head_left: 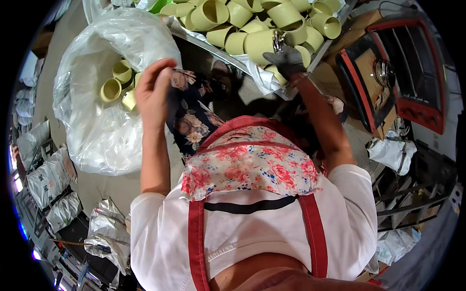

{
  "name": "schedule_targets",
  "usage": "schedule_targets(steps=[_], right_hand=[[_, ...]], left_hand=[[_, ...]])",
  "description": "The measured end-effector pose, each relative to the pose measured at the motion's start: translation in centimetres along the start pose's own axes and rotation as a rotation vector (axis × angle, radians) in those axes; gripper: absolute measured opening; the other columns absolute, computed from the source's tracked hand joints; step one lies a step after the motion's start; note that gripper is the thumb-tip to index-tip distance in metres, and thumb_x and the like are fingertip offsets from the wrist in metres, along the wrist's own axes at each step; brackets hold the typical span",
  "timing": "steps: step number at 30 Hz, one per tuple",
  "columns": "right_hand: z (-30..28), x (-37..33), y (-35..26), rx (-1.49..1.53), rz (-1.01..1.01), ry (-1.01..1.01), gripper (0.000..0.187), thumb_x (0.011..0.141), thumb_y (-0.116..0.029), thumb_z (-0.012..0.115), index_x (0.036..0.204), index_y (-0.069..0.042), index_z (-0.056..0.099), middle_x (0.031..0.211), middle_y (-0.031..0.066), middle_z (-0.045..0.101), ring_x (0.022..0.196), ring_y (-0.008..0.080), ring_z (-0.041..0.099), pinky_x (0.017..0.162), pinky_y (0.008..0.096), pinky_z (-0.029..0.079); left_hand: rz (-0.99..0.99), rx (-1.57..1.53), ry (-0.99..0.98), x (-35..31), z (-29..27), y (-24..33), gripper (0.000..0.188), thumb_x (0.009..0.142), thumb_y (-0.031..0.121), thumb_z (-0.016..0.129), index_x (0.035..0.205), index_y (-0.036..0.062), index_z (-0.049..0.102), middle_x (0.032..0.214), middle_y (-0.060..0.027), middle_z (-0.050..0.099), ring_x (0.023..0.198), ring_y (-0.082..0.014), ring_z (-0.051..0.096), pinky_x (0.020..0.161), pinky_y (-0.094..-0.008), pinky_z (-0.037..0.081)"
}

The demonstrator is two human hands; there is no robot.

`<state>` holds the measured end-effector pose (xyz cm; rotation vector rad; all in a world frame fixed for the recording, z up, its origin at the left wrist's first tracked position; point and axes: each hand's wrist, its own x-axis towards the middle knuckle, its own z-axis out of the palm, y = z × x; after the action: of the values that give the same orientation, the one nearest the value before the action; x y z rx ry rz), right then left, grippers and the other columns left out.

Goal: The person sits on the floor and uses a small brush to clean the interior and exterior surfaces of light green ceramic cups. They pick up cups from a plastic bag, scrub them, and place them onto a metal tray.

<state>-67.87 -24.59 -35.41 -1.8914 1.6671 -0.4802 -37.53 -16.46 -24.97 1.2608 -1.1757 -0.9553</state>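
Head view: bare left hand [154, 94] held beside right part of cloudy, clear plastic bag [90, 145], fingers half curled close together; whether anything is gripped cannot be told. Small group of pale yellow-green hollow cylinders [122, 69] contained in bag, just left of hand. Dark-grey-gloved right hand [288, 61] lowered to near edge of metal-rimmed tray [213, 48], heaped with matching pale yellow-green cylinders [239, 15]. Shiny silver metal piece [278, 41] seen right at gloved fingers, large cylinder [257, 47] just beside; pinch cannot be told.

Piled green cylinders [245, 41] cut off at top, left fingers [162, 65] blurred, bagged cylinder [129, 100] partly hidden
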Motion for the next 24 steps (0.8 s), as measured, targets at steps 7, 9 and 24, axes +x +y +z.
schedule_targets(steps=[7,9,24], right_hand=[[-4.2,-9.8,-2.3,0.461,0.102,-0.345,0.039,0.066,-0.043,0.069,0.076,-0.006,0.062,0.062,0.003,0.056,0.057,0.0107,0.05,0.057,0.027,0.043],[-4.2,-12.1,-3.0,0.451,0.165,-0.37,0.039,0.069,-0.044,0.066,0.074,-0.006,0.061,0.062,0.0056,0.056,0.057,0.0145,0.053,0.058,0.0288,0.044],[-1.4,-13.7,-3.6,0.445,-0.123,-0.348,0.034,0.078,-0.038,0.056,0.09,-0.006,0.063,0.079,0.0092,0.063,0.073,0.0196,0.059,0.068,0.0303,0.045]], left_hand=[[0.076,0.098,-0.672,-1.6,10.7,-2.8,0.046,0.082,0.018,0.057,0.123,0.0017,0.044,0.121,-0.0106,0.047,0.111,-0.016,0.043,0.095,-0.0278,0.03],[0.006,0.078,-0.78,-3.8,11.0,-3.6,0.052,0.081,0.02,0.058,0.126,0.0013,0.039,0.124,-0.013,0.044,0.115,-0.0168,0.04,0.098,-0.0288,0.027],[-0.801,-0.507,-0.506,-5.1,11.0,-2.8,0.043,0.078,-0.002,0.057,0.118,-0.0003,0.04,0.092,-0.0084,0.062,0.084,-0.0135,0.059,0.074,-0.0254,0.048]])
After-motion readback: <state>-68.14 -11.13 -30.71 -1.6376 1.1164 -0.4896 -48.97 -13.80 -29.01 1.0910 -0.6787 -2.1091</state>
